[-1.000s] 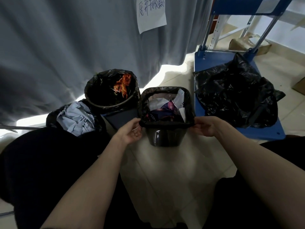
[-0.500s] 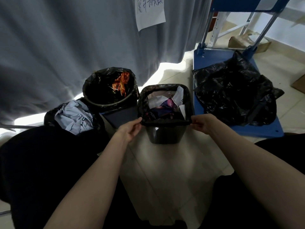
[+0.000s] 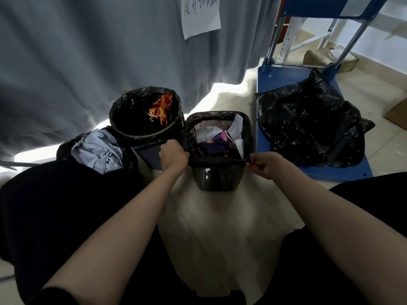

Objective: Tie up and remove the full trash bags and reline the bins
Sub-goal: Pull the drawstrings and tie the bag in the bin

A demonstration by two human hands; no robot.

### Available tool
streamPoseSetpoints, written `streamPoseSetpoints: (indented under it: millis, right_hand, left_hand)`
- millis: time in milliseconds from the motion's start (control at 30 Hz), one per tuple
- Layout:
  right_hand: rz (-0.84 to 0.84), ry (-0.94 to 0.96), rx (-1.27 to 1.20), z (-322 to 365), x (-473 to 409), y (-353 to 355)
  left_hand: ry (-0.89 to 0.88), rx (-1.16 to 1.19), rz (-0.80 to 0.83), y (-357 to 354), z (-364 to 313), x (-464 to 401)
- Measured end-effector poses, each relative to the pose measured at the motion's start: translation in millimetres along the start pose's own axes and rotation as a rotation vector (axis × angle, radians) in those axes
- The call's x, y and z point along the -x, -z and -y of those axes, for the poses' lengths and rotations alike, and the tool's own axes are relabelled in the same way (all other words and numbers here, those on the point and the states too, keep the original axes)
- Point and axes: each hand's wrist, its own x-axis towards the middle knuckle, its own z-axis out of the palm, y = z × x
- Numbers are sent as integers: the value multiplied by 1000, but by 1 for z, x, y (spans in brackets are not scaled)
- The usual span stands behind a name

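Observation:
A small black square bin (image 3: 218, 179) stands on the floor in front of me, lined with a black bag (image 3: 248, 133) holding paper and wrappers. My left hand (image 3: 172, 156) grips the bag's rim at the bin's left near corner. At the right near corner my right hand (image 3: 265, 165) pinches the bag's edge. Left of it stands a round bin (image 3: 154, 150) with a black liner and orange wrappers inside. Further left a third black bag (image 3: 66, 148) holds crumpled light-blue material.
A blue platform cart (image 3: 275, 78) to the right carries a heap of black bags (image 3: 312, 122). A grey curtain (image 3: 88, 51) with a paper note (image 3: 201, 15) hangs behind the bins. Cardboard boxes (image 3: 329, 57) lie at the far right. My dark-trousered knees frame the pale tiled floor (image 3: 220, 227).
My left hand has moved up along the bin's left side and taken hold of the bag rim. My right hand has closed to a pinch on the rim's right corner.

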Motion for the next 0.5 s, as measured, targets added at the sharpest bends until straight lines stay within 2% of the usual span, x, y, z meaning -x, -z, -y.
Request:
streamPoseSetpoints:
  millis: [200, 267, 400, 500]
  right_hand:
    - [3, 26, 127, -2, 4, 4]
    - [15, 26, 149, -1, 3, 6]
    - [106, -33, 302, -2, 8, 10]
    - [196, -104, 429, 2, 13, 19]
  left_hand:
    - [-523, -483, -30, -4, -6, 14]
    - [-639, -604, -1, -5, -7, 14]
    - [-772, -697, 101, 4, -4, 1]
    - [-680, -540, 149, 14, -4, -17]
